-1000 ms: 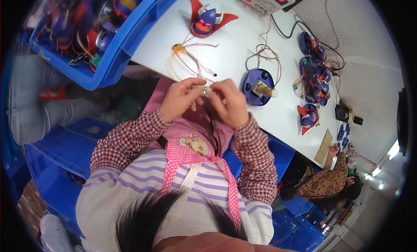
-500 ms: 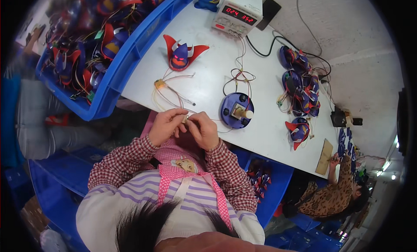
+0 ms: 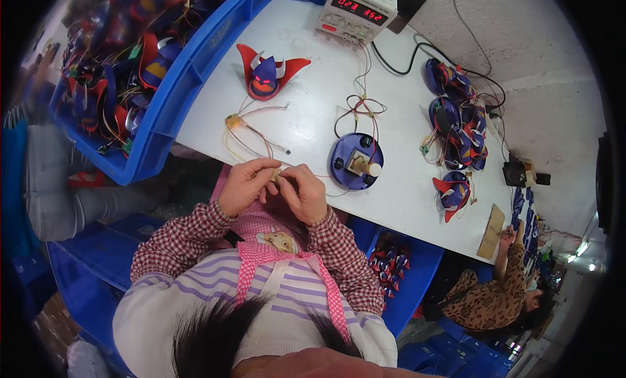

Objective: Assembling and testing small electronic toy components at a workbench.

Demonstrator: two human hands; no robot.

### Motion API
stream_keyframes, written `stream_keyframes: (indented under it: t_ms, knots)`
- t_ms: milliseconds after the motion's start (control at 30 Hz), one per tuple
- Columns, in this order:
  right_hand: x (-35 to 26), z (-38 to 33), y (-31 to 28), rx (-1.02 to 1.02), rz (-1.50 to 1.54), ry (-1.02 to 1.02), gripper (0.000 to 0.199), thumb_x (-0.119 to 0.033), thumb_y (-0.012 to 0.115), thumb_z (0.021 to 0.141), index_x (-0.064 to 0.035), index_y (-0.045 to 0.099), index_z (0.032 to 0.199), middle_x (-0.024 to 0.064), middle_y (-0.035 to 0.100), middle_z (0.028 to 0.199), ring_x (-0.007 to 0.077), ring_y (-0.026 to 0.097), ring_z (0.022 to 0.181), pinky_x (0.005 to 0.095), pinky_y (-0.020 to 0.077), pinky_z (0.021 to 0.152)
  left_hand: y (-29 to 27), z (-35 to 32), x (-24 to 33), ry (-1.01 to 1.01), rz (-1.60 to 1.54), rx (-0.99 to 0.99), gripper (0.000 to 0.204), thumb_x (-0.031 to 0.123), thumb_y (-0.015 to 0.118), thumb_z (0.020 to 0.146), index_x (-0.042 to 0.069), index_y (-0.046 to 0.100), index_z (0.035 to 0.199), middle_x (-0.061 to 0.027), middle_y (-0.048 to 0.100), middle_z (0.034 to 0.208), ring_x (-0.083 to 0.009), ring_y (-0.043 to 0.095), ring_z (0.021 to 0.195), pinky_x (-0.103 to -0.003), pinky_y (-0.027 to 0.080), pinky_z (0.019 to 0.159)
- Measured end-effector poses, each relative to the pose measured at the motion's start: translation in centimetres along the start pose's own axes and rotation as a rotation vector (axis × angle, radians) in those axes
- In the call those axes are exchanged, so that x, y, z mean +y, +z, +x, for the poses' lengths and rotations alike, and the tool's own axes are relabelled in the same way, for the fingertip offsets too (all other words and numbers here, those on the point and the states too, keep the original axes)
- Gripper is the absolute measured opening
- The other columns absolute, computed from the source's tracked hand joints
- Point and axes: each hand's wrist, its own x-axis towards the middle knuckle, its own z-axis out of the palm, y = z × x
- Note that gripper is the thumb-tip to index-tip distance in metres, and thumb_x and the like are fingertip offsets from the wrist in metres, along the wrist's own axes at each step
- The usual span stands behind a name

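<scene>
Since a second ago my view has shifted, showing more of the white table (image 3: pixel 319 85) and of the power supply (image 3: pixel 352 23) on it. I see the purple round base (image 3: pixel 348 149) right of the hands, as before. The right hand (image 3: pixel 306 195) sits closer to the left hand (image 3: pixel 244 189) — fingertips of both pinched on a small pale part (image 3: pixel 275 174) by the table's near edge.

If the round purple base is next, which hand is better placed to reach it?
Probably the right hand: it is the nearer one, with the purple base ahead of it to the right. The left hand sits farther away. Both seem to pinch a small pale piece.
</scene>
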Motion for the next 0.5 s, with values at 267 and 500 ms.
stream_keyframes:
  t_ms: [267,500]
  knots:
    - [0.0,0.3,-0.3,0.008,-0.001,0.05,0.011,0.002,0.063,0.078,-0.0011,0.06,0.088,0.0067,0.055,0.076,0.0156,0.048,0.059,0.0235,0.0398,0.054,-0.1,0.6,-0.5,0.068,0.079,-0.024,0.026,0.002,0.048,0.09,-0.004,0.058,0.113,-0.0085,0.063,0.078,-0.0082,0.054,0.059,-0.015,0.043,0.048]
    - [0.1,0.3,0.0,0.044,-0.029,0.022,0.01,0.003,0.063,0.078,-0.0008,0.06,0.087,0.0068,0.056,0.076,0.0158,0.049,0.059,0.0238,0.0402,0.054,0.0,0.9,-0.9,0.085,0.067,-0.008,0.026,0.001,0.048,0.09,-0.004,0.058,0.113,-0.0077,0.062,0.078,-0.0076,0.055,0.061,-0.014,0.042,0.049]
